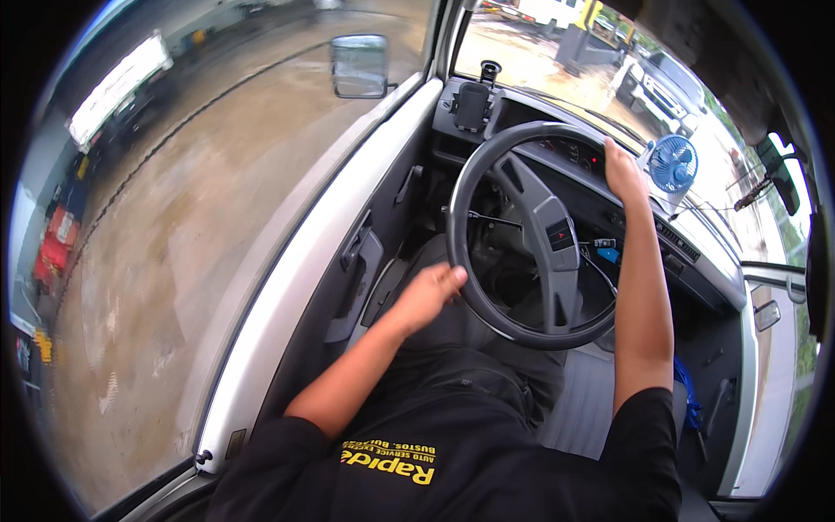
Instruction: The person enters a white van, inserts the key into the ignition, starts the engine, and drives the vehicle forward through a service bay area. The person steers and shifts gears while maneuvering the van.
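I sit behind a black steering wheel [539, 336], its broad grey spoke tilted and its rim crossing in front of the dashboard. At the upper right of the rim my right hand [623, 171] is closed round it, with the arm stretched out; the fingers' far side is hidden. Lower on the left side, my left hand [430, 296] is curled, its thumb against the rim's outer edge; its other fingers are partly hidden. Behind the wheel lies the instrument cluster [570, 152] with a small red light. A key with a blue tag [609, 255] hangs right of the spoke.
A blue fan [674, 163] and a phone holder [472, 108] stand on the dashboard. The door [370, 261] with its side mirror [358, 70] bounds my left. Outside are a pickup-like vehicle [663, 94], a yellow-topped post [577, 39] and wet concrete [191, 235].
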Demonstrator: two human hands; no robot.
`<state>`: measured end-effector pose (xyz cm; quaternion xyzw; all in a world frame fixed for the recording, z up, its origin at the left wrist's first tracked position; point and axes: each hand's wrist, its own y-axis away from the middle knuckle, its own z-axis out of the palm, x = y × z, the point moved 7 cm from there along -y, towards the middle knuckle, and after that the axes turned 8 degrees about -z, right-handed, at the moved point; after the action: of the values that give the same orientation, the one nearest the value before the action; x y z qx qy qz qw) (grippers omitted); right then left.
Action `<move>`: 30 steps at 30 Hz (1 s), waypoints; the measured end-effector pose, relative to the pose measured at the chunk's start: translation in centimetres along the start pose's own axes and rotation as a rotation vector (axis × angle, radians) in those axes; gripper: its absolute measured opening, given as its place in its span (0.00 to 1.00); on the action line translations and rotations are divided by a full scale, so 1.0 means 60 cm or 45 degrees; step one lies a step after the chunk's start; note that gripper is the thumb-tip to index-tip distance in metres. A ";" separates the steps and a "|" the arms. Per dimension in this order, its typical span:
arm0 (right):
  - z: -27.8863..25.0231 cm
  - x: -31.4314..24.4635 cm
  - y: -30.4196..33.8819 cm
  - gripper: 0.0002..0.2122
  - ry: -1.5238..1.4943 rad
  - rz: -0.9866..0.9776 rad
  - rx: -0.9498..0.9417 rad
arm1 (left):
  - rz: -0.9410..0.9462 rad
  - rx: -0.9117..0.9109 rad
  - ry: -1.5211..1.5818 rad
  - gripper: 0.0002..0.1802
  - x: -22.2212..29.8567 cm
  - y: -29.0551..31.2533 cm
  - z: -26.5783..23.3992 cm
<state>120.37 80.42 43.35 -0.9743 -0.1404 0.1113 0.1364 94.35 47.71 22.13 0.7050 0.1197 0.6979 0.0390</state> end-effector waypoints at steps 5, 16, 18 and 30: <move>0.028 -0.225 -0.030 0.36 0.199 -0.273 -0.133 | 0.124 -0.655 -0.267 0.31 -0.022 0.074 0.156; 0.162 -0.470 0.246 0.21 0.415 -1.467 -0.078 | 0.727 -0.901 -0.627 0.22 0.356 0.105 0.140; 0.176 -0.479 0.317 0.17 0.069 -1.542 -0.013 | 0.954 -0.494 -0.770 0.19 0.423 0.021 0.133; 0.132 -0.360 0.528 0.17 -0.328 -1.839 -0.252 | 0.547 0.593 -0.880 0.27 0.317 -0.232 -0.019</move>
<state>105.83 46.44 30.36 -0.6263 -0.7707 0.0942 0.0697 91.58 65.29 37.60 0.8949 0.1046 0.3692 -0.2279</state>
